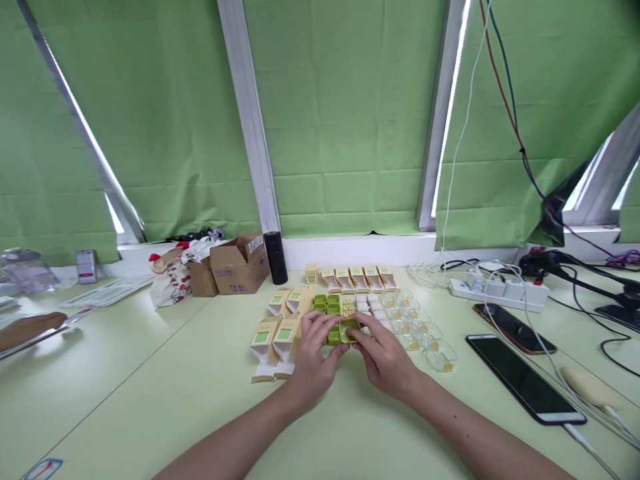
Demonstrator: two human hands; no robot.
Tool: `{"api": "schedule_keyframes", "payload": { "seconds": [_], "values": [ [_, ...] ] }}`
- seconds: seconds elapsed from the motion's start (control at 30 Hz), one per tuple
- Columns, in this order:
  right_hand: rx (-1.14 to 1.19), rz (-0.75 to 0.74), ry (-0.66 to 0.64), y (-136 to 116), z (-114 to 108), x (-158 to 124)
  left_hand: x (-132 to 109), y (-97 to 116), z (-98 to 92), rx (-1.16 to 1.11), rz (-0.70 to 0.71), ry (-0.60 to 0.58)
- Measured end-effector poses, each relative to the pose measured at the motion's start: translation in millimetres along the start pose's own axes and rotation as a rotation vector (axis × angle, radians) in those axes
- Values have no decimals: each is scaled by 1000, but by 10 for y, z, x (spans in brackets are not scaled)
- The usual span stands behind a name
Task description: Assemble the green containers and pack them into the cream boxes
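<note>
My left hand and my right hand meet at the middle of the pale green table, fingers pinched together on a small green plastic tray piece. More green pieces lie in rows just behind it. Left of my left hand lie small beige cartons with green labels. A row of similar cartons stands further back. Right of my right hand sit several clear plastic cups with yellow bits inside. Small white pieces lie between the green pieces and the cups.
Two phones on cables lie at the right, behind them a white power strip. A black cylinder, cardboard boxes and a printed bag stand at the back left. Another person's hand rests at the far left.
</note>
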State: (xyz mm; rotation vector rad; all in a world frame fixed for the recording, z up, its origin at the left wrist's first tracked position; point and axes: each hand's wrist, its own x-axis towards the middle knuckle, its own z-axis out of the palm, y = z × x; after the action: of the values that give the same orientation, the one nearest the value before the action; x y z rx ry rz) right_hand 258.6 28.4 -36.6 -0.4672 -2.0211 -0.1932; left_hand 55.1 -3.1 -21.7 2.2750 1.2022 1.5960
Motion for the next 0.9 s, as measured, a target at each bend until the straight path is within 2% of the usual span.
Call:
{"api": "schedule_keyframes", "payload": {
  "seconds": [0.2,0.47,0.63,0.9],
  "values": [
    [38,54,29,-4,3,-25,1,-35,12,-21,-22,7],
    [110,120,66,-21,9,-41,14,-9,37,-146,-217,26],
    [148,164,109,8,61,-43,29,3,26,-161,-241,34],
    [246,358,149,30,111,-57,24,-53,70,-205,-297,-11]
  ]
}}
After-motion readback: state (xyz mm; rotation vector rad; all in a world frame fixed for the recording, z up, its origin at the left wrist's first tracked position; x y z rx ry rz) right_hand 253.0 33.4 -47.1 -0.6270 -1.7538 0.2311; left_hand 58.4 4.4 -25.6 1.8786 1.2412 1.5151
